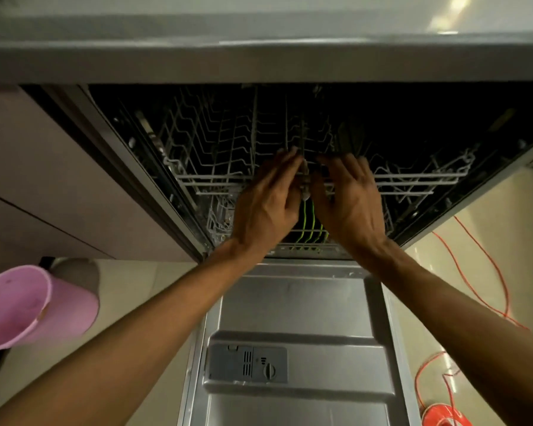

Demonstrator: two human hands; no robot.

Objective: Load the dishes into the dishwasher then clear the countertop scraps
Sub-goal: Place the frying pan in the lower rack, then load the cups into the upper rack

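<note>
Grey counter (259, 41) above open dishwasher (296, 333). Upper rack (216, 155), inside the tub: left hand (266, 204) and right hand (348, 204) pinch utensils (305, 179) at its front rail. Pink bucket (28, 305) on floor, left.

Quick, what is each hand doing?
Left hand: fingers curled on the grey wire upper rack.
Right hand: fingers on the same rack; grip unclear.

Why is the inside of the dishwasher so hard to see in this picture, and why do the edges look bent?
Head view: the dishwasher cavity is deep in shadow, so only the pale upper rack stands out; glare streaks the countertop; the left hand and right hand are slightly motion-blurred; the wide-angle lens bows the countertop edge and splays the open door.
</note>
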